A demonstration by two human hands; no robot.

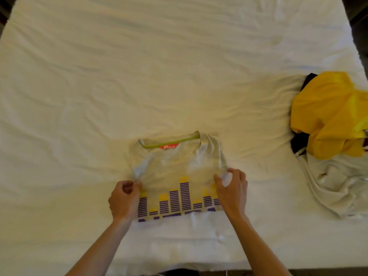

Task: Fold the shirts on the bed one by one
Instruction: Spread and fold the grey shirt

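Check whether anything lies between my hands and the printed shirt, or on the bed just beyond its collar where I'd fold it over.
Nothing visible does. The left hand and right hand already pinch the printed shirt at its side edges. The sheet beyond the collar shows only wrinkles. The yellow shirt and white shirt lie off to the right, apart from it.

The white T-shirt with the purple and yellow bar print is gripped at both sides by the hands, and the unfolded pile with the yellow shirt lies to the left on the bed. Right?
Not quite. The head view shows the pile with the yellow shirt on the right side of the bed, not the left. The left hand and right hand do grip the white T-shirt with the purple and yellow bar print.
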